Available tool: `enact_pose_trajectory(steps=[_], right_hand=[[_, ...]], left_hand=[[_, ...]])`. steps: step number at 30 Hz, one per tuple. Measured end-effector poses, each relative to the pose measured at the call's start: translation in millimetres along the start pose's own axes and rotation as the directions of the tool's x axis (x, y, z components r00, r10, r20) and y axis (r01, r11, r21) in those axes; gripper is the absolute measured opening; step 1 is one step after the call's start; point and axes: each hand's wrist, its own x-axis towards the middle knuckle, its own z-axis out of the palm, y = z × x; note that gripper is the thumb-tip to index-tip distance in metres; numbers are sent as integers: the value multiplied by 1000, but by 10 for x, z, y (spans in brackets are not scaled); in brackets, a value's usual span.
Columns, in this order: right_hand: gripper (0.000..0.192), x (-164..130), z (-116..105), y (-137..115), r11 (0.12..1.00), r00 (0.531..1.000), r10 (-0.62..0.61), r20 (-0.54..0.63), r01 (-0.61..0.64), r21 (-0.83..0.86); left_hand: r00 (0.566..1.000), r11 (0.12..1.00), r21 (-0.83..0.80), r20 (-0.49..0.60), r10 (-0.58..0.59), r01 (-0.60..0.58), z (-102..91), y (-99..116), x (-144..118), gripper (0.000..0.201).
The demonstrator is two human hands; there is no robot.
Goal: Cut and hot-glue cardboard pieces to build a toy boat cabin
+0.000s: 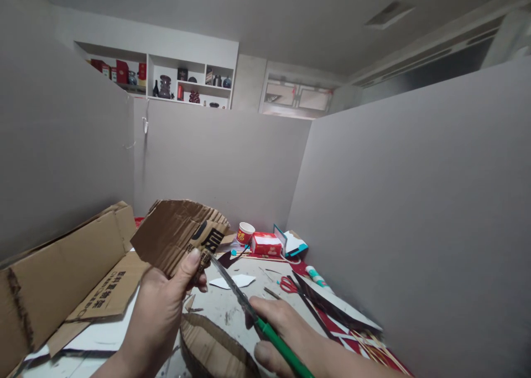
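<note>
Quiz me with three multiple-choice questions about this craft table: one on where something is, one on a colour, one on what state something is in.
1. Where is the red-handled pair of scissors?
A. On the table, right of the knife blade
B. Inside the paper cup
C. In the left hand

2. What colour is the handle of the knife in the right hand?
A. Yellow
B. Green
C. Black

3. How is the cardboard piece in the left hand held?
A. Lying flat on the table
B. Lifted off the table, pinched by thumb and fingers
C. Taped to the wall

Answers:
1. A: the scissors lie on the tabletop beyond the right hand, untouched.
2. B: a green handle runs out of the right fist.
3. B: the left thumb presses on its lower edge, and the knife blade meets that edge.
</note>
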Motion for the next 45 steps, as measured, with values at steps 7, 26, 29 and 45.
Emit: enact_pose_trajectory(steps=[7,26,29,45], right_hand=[[19,-6,22,66,998,998,-10,-62,6,-64],[30,49,78,202,983,977,-179,-114,174,-52],[30,27,61,199,986,979,-162,-122,156,-56],[29,16,19,76,955,995,64,-75,-83,-285]], left_hand=[[996,996,14,-18,85,-85,28,33,-23,41],[997,992,-102,-2,76,-76,6,17,-30,24],[996,990,-112,13,84,-82,3,31,-36,23],[976,972,178,-121,178,-155,53,-33,-52,35]])
